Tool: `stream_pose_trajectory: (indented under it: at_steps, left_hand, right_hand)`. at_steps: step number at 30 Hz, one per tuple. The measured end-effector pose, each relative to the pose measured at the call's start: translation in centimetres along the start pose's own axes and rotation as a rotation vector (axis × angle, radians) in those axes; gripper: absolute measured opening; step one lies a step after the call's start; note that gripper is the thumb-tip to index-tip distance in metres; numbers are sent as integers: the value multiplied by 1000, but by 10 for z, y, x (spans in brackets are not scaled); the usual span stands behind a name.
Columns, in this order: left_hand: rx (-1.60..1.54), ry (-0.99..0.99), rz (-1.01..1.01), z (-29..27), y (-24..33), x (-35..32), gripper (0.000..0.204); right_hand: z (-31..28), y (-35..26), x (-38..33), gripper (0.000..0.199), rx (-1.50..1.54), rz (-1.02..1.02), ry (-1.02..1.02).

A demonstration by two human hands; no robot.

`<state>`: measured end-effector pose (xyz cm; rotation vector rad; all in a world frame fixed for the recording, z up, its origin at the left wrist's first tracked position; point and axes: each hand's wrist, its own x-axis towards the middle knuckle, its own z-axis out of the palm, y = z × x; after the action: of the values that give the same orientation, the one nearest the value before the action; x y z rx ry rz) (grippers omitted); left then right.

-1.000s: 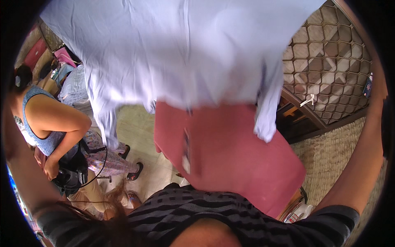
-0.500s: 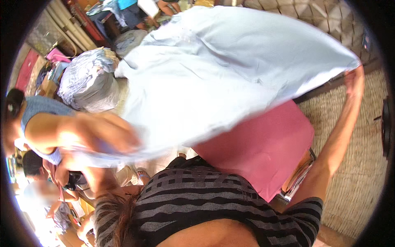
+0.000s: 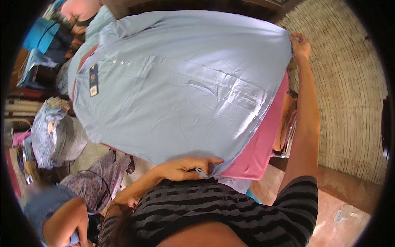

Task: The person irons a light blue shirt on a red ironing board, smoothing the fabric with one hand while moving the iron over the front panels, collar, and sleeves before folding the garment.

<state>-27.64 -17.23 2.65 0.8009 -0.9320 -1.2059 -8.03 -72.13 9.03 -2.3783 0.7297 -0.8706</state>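
A light blue shirt lies spread over a table with a pink cover. Its neck and small buttons are toward the left, beside a dark label strip. At the near edge of the hem my left hand is closed on a gathered corner. My right hand pinches the hem's far right corner, arm stretched out. Between both hands the hem runs across the right part of the table. Creases cross the fabric near the right side.
Left of the table stands a large sack with blue cloth heaped on it. A person in a blue sleeveless top is at the lower left. Other people are at the upper left. Papers or folded goods sit under the table's right side, near a ridged mat.
The shirt was billowing in the air and now lies down on the table. My left hand has come in toward my body with its corner. The co-worker at left is now farther down.
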Motion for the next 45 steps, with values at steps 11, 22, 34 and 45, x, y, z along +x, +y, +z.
stream_pose_trajectory:
  at_steps: [11,22,34,45]
  left_hand:
    - [352,39,-128,15,-5,51,28]
    - [1746,1180,-258,-125,73,-134,49]
    - [1670,1472,-316,-272,191,-208,20]
    - [1164,1179,205,-433,213,-96,24]
  right_hand:
    - [23,-27,-82,34,-300,-268,-21]
    - [-22,-46,-305,29,-390,-351,-111]
    - [-25,-22,-293,28,-451,-354,-92]
    - [-27,-37,-304,26,-448,-327,-118]
